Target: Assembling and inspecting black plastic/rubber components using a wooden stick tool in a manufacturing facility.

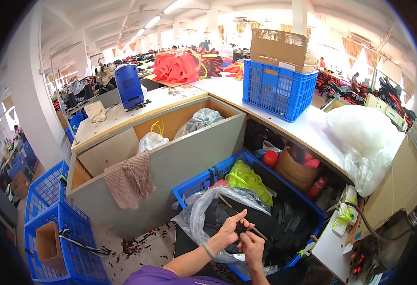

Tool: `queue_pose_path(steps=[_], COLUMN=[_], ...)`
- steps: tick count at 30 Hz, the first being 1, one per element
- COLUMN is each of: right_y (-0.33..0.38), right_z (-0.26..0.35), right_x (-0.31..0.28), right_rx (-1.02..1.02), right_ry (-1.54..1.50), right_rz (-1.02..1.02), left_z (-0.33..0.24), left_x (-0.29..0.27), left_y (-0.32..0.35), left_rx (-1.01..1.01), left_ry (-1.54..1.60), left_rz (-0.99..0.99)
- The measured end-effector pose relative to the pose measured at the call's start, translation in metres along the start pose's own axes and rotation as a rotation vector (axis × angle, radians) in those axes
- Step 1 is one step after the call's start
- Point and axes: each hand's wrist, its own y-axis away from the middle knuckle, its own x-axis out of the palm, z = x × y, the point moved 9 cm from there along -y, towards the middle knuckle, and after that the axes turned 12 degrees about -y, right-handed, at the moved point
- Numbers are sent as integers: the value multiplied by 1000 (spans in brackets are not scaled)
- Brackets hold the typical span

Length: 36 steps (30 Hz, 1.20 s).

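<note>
My left hand (230, 229), with a pale band round its wrist, is closed with the thumb stretched out. Close beside it, my right hand (252, 244) has its fingers curled in. Something small and dark lies between the fingers, too hidden to name. A thin brown stick (225, 202) runs slantwise past the left hand; whether a hand grips it I cannot tell. Below the hands are black fabric pieces (213, 216) in a clear plastic bag (193, 225). The bag sits in a blue crate (184, 188), along with black strips (289, 216) and a neon yellow bundle (249, 180).
A grey-sided wooden trough (180, 164) with a checked cloth (130, 180) over its edge stands ahead. On the white table (232, 90) rest a blue crate (277, 90) and a white plastic bag (360, 133). Blue crates (75, 237) stand at the left. Scraps litter the floor.
</note>
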Motion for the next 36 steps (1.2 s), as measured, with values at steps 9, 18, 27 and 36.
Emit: queue_pose_path(steps=[9,18,27,36], right_y=[-12,-27,-52,-26], right_z=[24,38,-22,-18], right_x=[11,42,29,44], right_rx=[-408,-699,-505,-357], right_ry=[310,614,1512,1360], right_rz=[-236,-118,329,345], left_z=[-6,-11,32,-6], left_x=[8,-9,-65,-66], left_y=[-4,-12,-63,-47], left_rx=[165,101,-150,-189], left_ry=[-125,-192,-145,-79], left_rz=[-95,-62,-129,-192])
